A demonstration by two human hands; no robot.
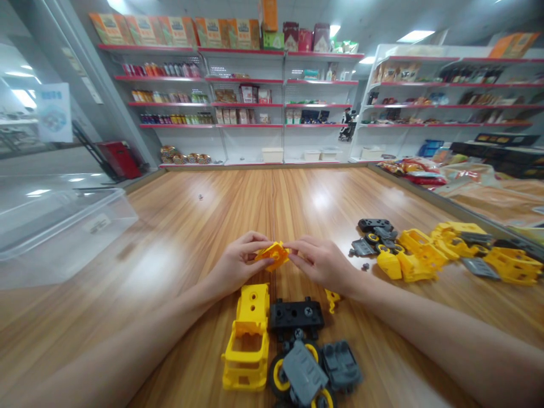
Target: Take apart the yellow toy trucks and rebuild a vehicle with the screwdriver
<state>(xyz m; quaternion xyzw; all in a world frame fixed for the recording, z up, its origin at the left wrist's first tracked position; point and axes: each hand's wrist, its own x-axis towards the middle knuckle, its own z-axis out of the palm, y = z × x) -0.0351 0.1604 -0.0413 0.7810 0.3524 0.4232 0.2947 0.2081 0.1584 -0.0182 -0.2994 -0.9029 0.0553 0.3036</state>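
Grey wheeled part [304,375] cut off below, yellow piece [274,253] half-hidden between both hands

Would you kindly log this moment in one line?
left hand: yellow part | right hand: same part | nearby: yellow cab, black chassis

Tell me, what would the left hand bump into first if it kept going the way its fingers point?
The left hand points across at the small yellow piece that it pinches. Just past that piece is the right hand, gripping it from the other side. Depth is hard to judge, but nothing else seems to lie between them.
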